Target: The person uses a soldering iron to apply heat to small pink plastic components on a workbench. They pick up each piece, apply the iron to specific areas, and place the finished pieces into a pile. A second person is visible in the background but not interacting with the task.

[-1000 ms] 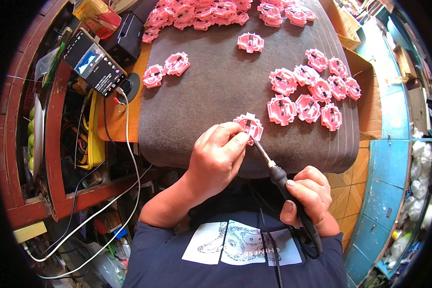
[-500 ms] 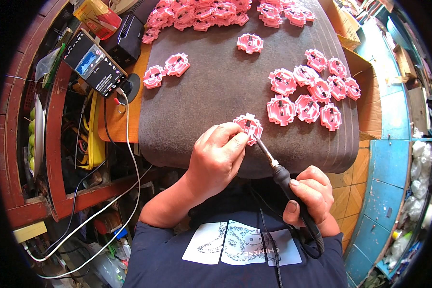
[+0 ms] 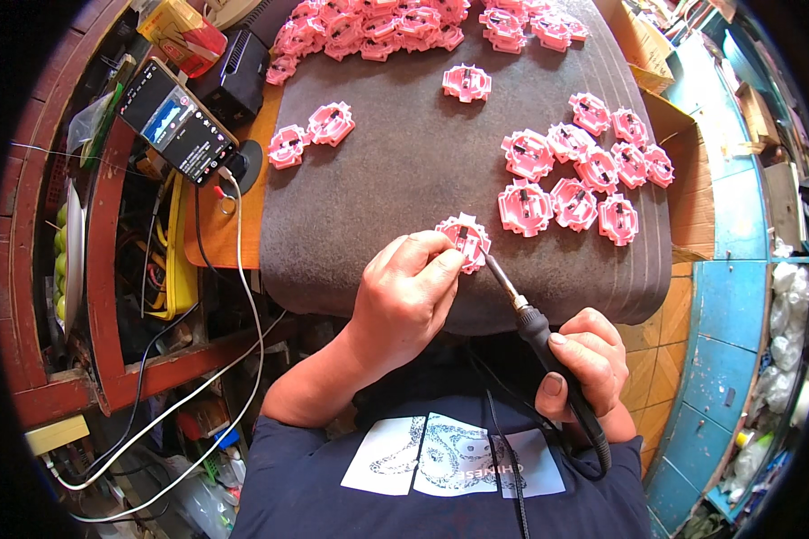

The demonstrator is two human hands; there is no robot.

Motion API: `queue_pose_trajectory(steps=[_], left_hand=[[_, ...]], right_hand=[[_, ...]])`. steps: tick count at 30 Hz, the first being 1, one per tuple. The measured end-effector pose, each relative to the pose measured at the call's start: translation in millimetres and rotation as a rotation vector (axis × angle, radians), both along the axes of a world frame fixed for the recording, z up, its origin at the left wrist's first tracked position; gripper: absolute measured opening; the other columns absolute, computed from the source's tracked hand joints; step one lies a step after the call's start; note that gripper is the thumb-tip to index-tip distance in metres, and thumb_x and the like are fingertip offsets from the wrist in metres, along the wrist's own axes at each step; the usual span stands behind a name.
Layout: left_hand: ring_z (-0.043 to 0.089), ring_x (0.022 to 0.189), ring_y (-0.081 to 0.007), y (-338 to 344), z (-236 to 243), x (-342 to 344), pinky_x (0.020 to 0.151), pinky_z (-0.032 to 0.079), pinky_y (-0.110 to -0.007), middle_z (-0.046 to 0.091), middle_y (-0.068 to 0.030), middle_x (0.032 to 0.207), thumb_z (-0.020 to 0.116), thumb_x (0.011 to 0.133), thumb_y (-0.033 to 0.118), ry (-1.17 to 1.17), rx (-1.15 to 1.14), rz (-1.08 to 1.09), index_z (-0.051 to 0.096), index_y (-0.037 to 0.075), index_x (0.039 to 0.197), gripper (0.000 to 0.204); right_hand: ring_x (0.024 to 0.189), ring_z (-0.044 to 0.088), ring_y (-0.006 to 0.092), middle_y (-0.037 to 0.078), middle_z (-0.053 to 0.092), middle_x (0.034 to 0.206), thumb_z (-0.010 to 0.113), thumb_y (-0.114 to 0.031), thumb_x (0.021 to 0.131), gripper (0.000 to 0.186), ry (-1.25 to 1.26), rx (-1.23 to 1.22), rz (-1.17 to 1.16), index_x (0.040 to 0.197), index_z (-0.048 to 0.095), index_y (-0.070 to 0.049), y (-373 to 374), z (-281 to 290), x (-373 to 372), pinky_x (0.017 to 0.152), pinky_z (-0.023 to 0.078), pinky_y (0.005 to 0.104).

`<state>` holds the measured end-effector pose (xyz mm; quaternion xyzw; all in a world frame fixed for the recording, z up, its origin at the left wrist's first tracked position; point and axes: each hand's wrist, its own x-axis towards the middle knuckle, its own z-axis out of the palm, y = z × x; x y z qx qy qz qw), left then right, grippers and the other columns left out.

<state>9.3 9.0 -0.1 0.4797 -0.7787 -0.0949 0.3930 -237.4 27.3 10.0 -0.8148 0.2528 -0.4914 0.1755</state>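
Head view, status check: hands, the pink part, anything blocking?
Left hand pinching pink plastic toothed part on grey mat. Right hand gripping black-handled soldering iron, tip at the part's edge. Nothing obstructing; finished pink parts apart.

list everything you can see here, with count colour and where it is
pink plastic part in hand: 1, pink, near edge of the mat
loose pink parts: about nine, pink, right side of the mat
pink part pile: many, pink, far edge
pair of pink parts: 2, pink, left edge
mat: 1, dark grey, covers the worktop
soldering iron: 1, black handle, metal tip at the held part
phone: 1, screen lit, left, propped
white cable: 1, runs down from the phone
left hand: pinches the held part
right hand: grips the iron
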Motion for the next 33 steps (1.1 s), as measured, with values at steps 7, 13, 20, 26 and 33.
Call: queue_pose_trajectory(steps=[7,13,20,26,33], left_hand=[[0.072,0.090,-0.0326,-0.4,0.1,-0.2,0.080,0.059,-0.040,0.070,-0.0134,0.102,0.078,0.081,-0.005,0.001,-0.005,-0.009,0.072,0.001,0.102,0.023],[0.072,0.091,-0.0330,-0.4,-0.2,0.5,0.079,0.059,-0.041,0.070,-0.0136,0.103,0.078,0.081,-0.005,0.001,-0.009,-0.005,0.072,0.002,0.103,0.024],[0.072,0.091,-0.0335,-0.9,-0.3,1.2,0.079,0.059,-0.041,0.069,-0.0133,0.104,0.078,0.081,-0.004,-0.014,-0.002,-0.014,0.073,0.002,0.105,0.026],[0.070,0.091,-0.0340,-0.8,-3.2,1.7,0.079,0.059,-0.043,0.068,-0.0140,0.104,0.077,0.081,-0.003,0.005,-0.023,-0.023,0.072,0.000,0.106,0.026],[0.071,0.091,-0.0343,0.0,-4.3,2.0,0.080,0.059,-0.043,0.069,-0.0137,0.105,0.078,0.082,-0.004,0.011,-0.018,-0.010,0.071,0.002,0.107,0.026]], right_hand=[[0.072,0.067,0.0281,0.015,0.071,0.087,0.076,-0.005,0.090,0.040,-0.082,-0.014,-0.053,0.127,0.064,0.004,-14.3,-6.7,10.3,0.065,0.057,0.0386],[0.068,0.070,0.0247,0.011,0.073,0.087,0.072,0.009,0.089,0.040,-0.099,0.094,-0.037,0.128,0.065,0.001,-19.5,-22.4,26.4,0.063,0.059,0.0367],[0.078,0.072,0.0320,0.019,0.072,0.099,0.074,0.004,0.089,0.035,-0.099,-0.008,-0.060,0.122,0.063,0.001,-39.3,-29.6,45.7,0.069,0.059,0.0419],[0.073,0.068,0.0239,0.023,0.072,0.111,0.079,-0.001,0.089,0.043,-0.016,0.011,-0.121,0.124,0.054,-0.002,-41.8,-38.2,51.0,0.066,0.056,0.0355],[0.075,0.068,0.0254,0.023,0.072,0.110,0.078,-0.001,0.089,0.042,-0.029,-0.017,-0.121,0.123,0.054,-0.002,-41.8,-39.1,51.9,0.068,0.056,0.0365]])
